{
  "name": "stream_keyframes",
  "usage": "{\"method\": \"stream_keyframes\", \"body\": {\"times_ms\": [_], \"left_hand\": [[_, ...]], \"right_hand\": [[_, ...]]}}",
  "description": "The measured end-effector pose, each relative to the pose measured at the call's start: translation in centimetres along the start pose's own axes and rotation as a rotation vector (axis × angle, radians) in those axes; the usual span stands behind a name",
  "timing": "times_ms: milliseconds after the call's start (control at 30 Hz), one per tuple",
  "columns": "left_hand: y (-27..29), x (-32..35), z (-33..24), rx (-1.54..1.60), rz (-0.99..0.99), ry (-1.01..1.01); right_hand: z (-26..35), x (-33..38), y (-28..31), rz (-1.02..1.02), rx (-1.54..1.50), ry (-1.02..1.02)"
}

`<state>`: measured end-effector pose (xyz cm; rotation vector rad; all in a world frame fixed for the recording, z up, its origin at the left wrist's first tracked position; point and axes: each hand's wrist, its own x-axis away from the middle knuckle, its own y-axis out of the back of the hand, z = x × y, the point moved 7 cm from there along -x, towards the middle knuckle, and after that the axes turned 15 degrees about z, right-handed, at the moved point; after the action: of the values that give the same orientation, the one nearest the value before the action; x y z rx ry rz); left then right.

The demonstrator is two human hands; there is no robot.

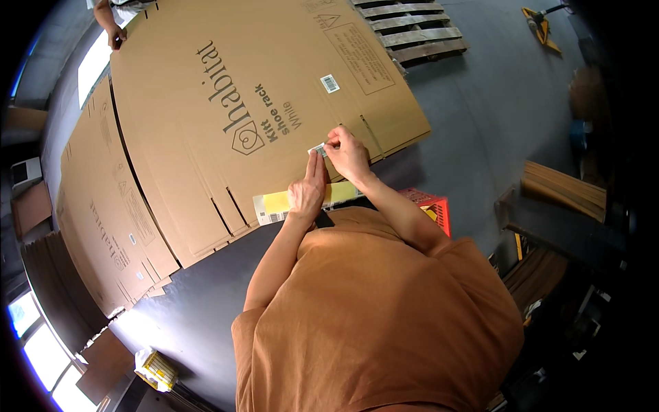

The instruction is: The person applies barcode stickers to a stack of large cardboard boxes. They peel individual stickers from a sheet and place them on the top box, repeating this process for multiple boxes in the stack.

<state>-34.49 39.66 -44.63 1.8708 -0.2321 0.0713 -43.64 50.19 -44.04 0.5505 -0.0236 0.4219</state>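
Observation:
A large flat brown cardboard sheet (pixel 226 89) lies on a dark table in front of me. My right hand (pixel 348 155) pinches a small white barcode sticker (pixel 318 148) against the cardboard near its lower edge. My left hand (pixel 308 189) rests flat with fingers extended, fingertips touching the sticker's left end. Under my left hand lies a yellow and white sheet of label backing (pixel 274 203). Another white barcode sticker (pixel 330 83) is stuck higher on the cardboard.
A second flat cardboard sheet (pixel 103 206) lies to the left. Another person's hand (pixel 117 34) holds the far edge of the sheet. A wooden pallet (pixel 415 31) lies on the grey floor, a red crate (pixel 432 206) beside me, stacked cardboard (pixel 563 189) at right.

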Motion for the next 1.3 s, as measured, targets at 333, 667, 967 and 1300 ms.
{"method": "stream_keyframes", "body": {"times_ms": [333, 667, 967, 1300], "left_hand": [[3.2, 1.2, 2.5, 0.136, -0.074, 0.041], [11.3, -0.5, 0.9, 0.090, -0.362, 0.180], [13.3, -3.4, -4.0, -0.016, -0.451, -0.050], [11.1, -7.7, -4.2, 0.045, -0.302, 0.004]], "right_hand": [[-1.5, -1.3, 6.7, 0.524, 0.052, 0.009], [5.1, 0.6, 10.0, 0.832, -0.013, 0.161], [5.9, -1.0, 11.9, 0.617, -0.012, 0.116], [6.1, -3.7, 11.9, 0.417, 0.283, 0.543]]}}
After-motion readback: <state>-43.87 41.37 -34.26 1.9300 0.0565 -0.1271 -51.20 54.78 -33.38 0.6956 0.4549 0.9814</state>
